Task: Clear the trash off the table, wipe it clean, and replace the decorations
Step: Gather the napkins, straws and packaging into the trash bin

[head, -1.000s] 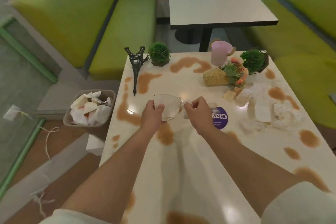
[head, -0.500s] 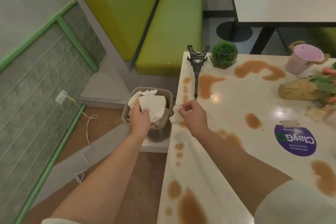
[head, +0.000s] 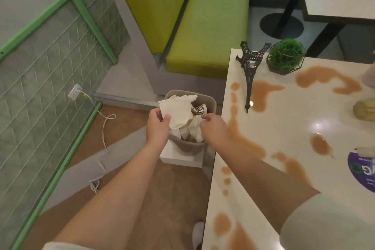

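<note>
Beside the white table (head: 284,128), a beige trash bin (head: 186,148) on the floor is stuffed with crumpled paper. My left hand (head: 157,126) holds a cream paper napkin (head: 176,111) over the bin. Just right of it, my right hand (head: 215,128) pinches a crumpled white tissue (head: 195,130) above the bin's contents. Brown spills (head: 324,79) cover the tabletop. Near the table's far left corner a black Eiffel Tower figure (head: 250,69) lies on its side, next to a small green plant in a wire pot (head: 286,57).
The bin sits on a white block (head: 178,158) close to the table's left edge. A green bench (head: 209,26) stands behind it. A white cable (head: 104,128) trails across the floor at the left. A purple sticker (head: 363,174) marks the table's right side.
Both hands have left the tabletop and swung left over the bin, carrying the napkin and the tissue. The view has turned left and down with them.
</note>
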